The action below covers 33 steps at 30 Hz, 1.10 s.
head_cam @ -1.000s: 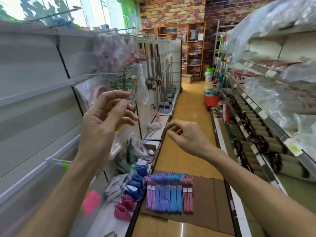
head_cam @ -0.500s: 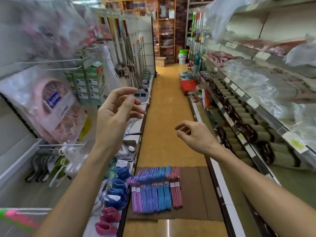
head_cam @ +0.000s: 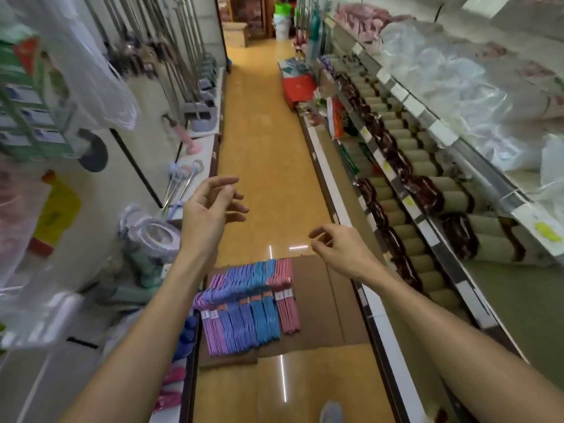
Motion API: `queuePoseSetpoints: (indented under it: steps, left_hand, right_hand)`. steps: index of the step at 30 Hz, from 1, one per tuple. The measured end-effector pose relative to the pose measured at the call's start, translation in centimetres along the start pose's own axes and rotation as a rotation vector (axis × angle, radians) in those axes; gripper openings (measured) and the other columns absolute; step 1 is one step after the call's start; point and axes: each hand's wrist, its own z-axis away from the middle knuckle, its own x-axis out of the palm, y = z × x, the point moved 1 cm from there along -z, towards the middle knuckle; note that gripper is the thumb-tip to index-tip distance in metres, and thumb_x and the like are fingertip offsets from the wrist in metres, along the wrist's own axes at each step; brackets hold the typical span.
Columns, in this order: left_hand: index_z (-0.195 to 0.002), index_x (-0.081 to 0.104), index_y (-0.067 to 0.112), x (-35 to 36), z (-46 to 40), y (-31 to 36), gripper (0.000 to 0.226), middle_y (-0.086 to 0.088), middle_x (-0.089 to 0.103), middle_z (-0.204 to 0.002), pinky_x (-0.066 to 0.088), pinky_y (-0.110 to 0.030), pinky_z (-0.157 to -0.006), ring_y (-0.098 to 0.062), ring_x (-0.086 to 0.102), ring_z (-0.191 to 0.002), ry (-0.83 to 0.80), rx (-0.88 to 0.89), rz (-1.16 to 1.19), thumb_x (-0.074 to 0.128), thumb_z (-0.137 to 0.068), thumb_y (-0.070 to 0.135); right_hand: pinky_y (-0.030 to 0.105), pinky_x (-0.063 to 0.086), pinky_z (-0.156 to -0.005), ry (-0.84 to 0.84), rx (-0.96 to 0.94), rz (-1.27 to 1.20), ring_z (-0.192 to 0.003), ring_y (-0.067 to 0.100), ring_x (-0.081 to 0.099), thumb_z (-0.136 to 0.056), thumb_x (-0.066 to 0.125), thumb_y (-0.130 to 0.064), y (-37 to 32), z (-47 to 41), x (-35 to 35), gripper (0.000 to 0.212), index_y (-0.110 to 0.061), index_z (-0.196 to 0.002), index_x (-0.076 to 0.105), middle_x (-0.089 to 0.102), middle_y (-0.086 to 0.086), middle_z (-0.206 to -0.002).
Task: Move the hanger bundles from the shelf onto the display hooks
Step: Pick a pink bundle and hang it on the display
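Both hands hang above the aisle holding nothing: the left hand point(head_cam: 210, 209) has relaxed, spread fingers, the right hand point(head_cam: 338, 248) loosely curled ones. The hanger bundles point(head_cam: 248, 303), purple, blue and pink, lie in a row on the left part of a flattened cardboard sheet point(head_cam: 323, 306) on the floor, near the left shelf edge point(head_cam: 190, 370). Bare orange floor point(head_cam: 265, 154) runs far ahead between the two shelf runs

A shop aisle is stretching up the frame: stocked shelves point(head_cam: 427, 190) with price tags are lining the right, brooms point(head_cam: 183, 41) are hanging upper left.
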Motion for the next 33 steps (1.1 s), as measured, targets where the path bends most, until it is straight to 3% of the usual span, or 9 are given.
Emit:
queuePoseSetpoints:
  steps: [5, 10, 13, 19, 26, 28, 31, 33]
  left_hand:
    - [-0.108, 0.065, 0.013, 2.8, -2.3, -9.8, 0.017, -0.004, 0.063, -0.084, 0.056, -0.028, -0.063, -0.017, 0.064, -0.068, 0.041, -0.143, -0.066, 0.050, -0.103, 0.009]
    - [-0.104, 0.065, 0.019, 5.0, -4.0, -20.2, 0.017, -0.003, 0.064, -0.084, 0.055, -0.030, -0.063, -0.017, 0.065, -0.068, 0.065, -0.245, -0.106, 0.050, -0.103, 0.011]
    - [-0.111, 0.065, 0.015, 5.4, -4.6, -26.5, 0.017, -0.006, 0.065, -0.088, 0.056, -0.028, -0.063, -0.016, 0.066, -0.071, 0.074, -0.296, -0.157, 0.050, -0.103, 0.011]
    - [-0.107, 0.064, 0.025, 4.2, -6.0, -40.7, 0.017, -0.001, 0.067, -0.092, 0.056, -0.027, -0.063, -0.017, 0.068, -0.076, 0.019, -0.300, -0.289, 0.050, -0.103, 0.016]
    - [-0.113, 0.065, 0.022, 2.1, -9.3, -57.2, 0.018, 0.001, 0.067, -0.092, 0.057, -0.028, -0.066, -0.010, 0.068, -0.075, -0.094, -0.255, -0.477, 0.051, -0.102, 0.017]
    - [-0.111, 0.064, 0.024, 2.0, -10.4, -61.9, 0.017, 0.002, 0.067, -0.095, 0.058, -0.031, -0.070, -0.006, 0.068, -0.074, -0.140, -0.242, -0.536, 0.052, -0.101, 0.018]
    - [-0.102, 0.065, 0.030, 2.3, -11.7, -67.9, 0.017, 0.003, 0.069, -0.095, 0.058, -0.040, -0.080, -0.001, 0.068, -0.074, -0.129, -0.219, -0.547, 0.056, -0.099, 0.016]
    - [-0.100, 0.066, 0.031, 2.7, -12.3, -71.4, 0.016, 0.004, 0.070, -0.096, 0.057, -0.041, -0.080, -0.005, 0.068, -0.075, -0.117, -0.195, -0.564, 0.058, -0.098, 0.017]
  right_hand:
    - [0.021, 0.051, -0.083, -0.105, 0.063, -0.022, -0.087, 0.000, 0.058, -0.099, 0.058, -0.022, 7.2, -4.5, 3.6, 0.023, -0.017, -0.121, 0.063, 0.064, -0.007, -0.103]
    - [0.009, 0.043, -0.068, -0.172, 0.105, -0.040, -0.087, -0.001, 0.057, -0.100, 0.056, -0.019, 14.9, -8.4, 8.6, 0.023, -0.016, -0.122, 0.062, 0.061, -0.008, -0.106]
    - [0.016, 0.048, -0.076, -0.169, 0.162, -0.040, -0.093, 0.004, 0.059, -0.101, 0.056, -0.018, 19.7, -10.6, 12.5, 0.024, -0.014, -0.124, 0.062, 0.066, -0.001, -0.114]
    - [0.023, 0.050, -0.081, -0.182, 0.221, -0.025, -0.096, 0.007, 0.059, -0.099, 0.058, -0.020, 29.2, -14.6, 22.1, 0.029, -0.016, -0.128, 0.058, 0.065, 0.000, -0.118]
    - [0.028, 0.052, -0.087, -0.165, 0.269, 0.029, -0.103, 0.011, 0.059, -0.098, 0.060, -0.020, 40.2, -19.3, 34.2, 0.032, -0.015, -0.129, 0.056, 0.061, 0.001, -0.120]
    - [0.025, 0.051, -0.084, -0.171, 0.295, 0.043, -0.102, 0.012, 0.058, -0.098, 0.060, -0.020, 43.4, -20.5, 38.1, 0.031, -0.015, -0.128, 0.056, 0.061, 0.001, -0.119]
    - [0.032, 0.056, -0.088, -0.187, 0.315, 0.067, -0.100, 0.012, 0.060, -0.097, 0.061, -0.023, 47.9, -21.7, 43.8, 0.032, -0.016, -0.127, 0.057, 0.063, 0.000, -0.119]
    - [0.034, 0.057, -0.088, -0.207, 0.328, 0.076, -0.098, 0.011, 0.061, -0.096, 0.060, -0.024, 50.3, -22.4, 47.0, 0.033, -0.018, -0.129, 0.057, 0.063, -0.002, -0.118]
